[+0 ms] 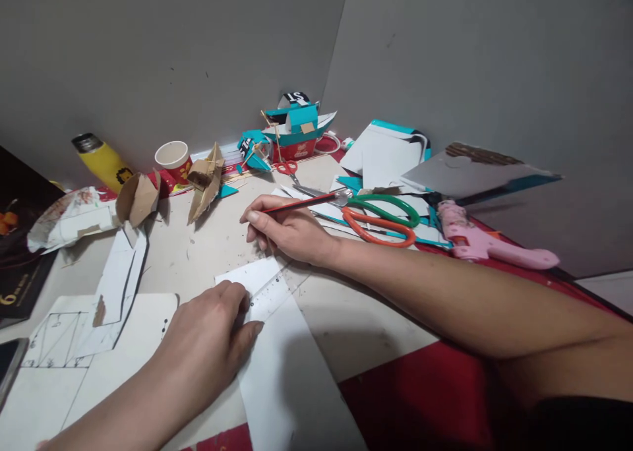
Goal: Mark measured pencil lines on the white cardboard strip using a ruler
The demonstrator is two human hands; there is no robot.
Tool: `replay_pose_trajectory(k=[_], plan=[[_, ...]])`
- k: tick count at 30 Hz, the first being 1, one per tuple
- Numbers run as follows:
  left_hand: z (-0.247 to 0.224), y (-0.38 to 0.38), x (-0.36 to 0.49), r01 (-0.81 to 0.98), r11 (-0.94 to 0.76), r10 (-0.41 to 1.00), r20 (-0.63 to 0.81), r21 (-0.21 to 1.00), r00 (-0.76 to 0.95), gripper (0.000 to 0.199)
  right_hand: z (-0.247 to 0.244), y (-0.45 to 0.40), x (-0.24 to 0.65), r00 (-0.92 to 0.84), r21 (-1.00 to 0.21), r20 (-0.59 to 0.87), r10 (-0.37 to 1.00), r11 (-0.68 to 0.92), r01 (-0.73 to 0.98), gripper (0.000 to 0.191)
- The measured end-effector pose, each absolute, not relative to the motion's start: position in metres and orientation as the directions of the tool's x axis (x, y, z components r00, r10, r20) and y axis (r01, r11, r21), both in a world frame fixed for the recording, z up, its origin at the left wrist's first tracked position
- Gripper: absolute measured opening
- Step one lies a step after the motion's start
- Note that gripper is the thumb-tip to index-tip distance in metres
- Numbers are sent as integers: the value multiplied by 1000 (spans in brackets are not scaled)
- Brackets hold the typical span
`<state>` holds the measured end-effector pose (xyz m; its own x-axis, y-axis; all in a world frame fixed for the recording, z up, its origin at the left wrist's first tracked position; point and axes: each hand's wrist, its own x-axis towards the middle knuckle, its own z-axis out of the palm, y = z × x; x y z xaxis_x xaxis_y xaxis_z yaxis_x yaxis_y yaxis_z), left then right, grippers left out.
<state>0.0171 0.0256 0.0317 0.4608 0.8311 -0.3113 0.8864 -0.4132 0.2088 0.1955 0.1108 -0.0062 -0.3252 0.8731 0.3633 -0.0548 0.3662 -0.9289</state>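
My left hand [212, 329] rests on the left edge of a white sheet [291, 359], its fingers curled and pressed down on it. The sheet has a ruled line and small dark marks near its far end. Just beyond that end, my right hand [289, 230] is closed around a red and black pencil [301, 204], whose shaft slants up to the right. The pencil's lower end is hidden by my fingers. Scissors with green and orange handles [380, 223] lie right of my right hand.
Cardboard pieces [138, 200], a paper cup [173, 161], a yellow bottle [101, 161] and model boats [299, 131] stand along the back. At right are a pink glue gun [484, 240] and white offcuts [386, 154]. A drawn sheet [54, 398] and a phone [10, 368] lie at left.
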Motion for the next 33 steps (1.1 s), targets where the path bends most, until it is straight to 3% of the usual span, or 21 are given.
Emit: replay_pose_trajectory(k=[7, 18, 33], plan=[[39, 21, 21, 909, -409, 859, -305, 74, 411, 13, -5, 110, 194, -315, -928, 365, 876, 368, -55, 17], [40, 24, 17, 894, -433, 835, -324, 112, 445, 14, -4, 109, 194, -305, -933, 355, 884, 357, -51, 17], [43, 10, 21, 827, -562, 802, -256, -19, 539, 20, -2, 102, 194, -289, -942, 317, 904, 336, 20, 27]])
